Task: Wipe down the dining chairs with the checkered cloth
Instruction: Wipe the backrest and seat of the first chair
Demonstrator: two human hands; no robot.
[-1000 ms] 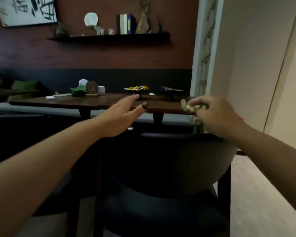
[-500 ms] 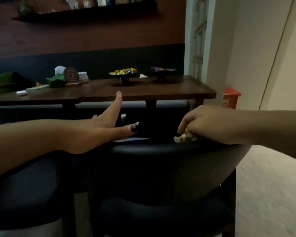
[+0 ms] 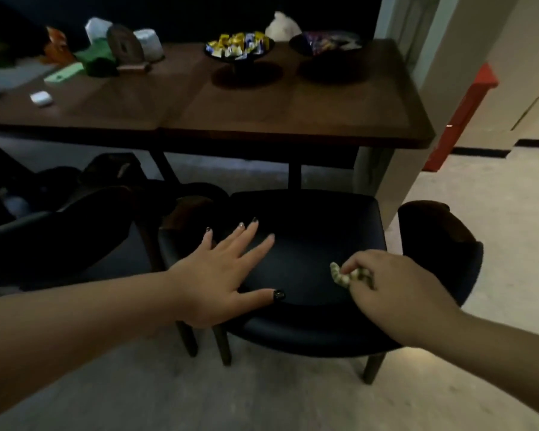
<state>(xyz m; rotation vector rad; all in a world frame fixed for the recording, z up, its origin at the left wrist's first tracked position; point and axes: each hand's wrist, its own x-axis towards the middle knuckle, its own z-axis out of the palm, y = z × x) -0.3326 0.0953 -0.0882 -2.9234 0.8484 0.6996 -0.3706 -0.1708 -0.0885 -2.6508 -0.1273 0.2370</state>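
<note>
View tipped down, right hand (image 3: 395, 293) with checkered cloth (image 3: 344, 276) lowered over chair (image 3: 308, 244)

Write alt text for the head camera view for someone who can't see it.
A person's right hand grips a bunched checkered cloth over the dark padded seat of a dining chair, while the left hand is spread open above it. Behind stands a brown wooden table holding two dark bowls of wrapped sweets.
</note>
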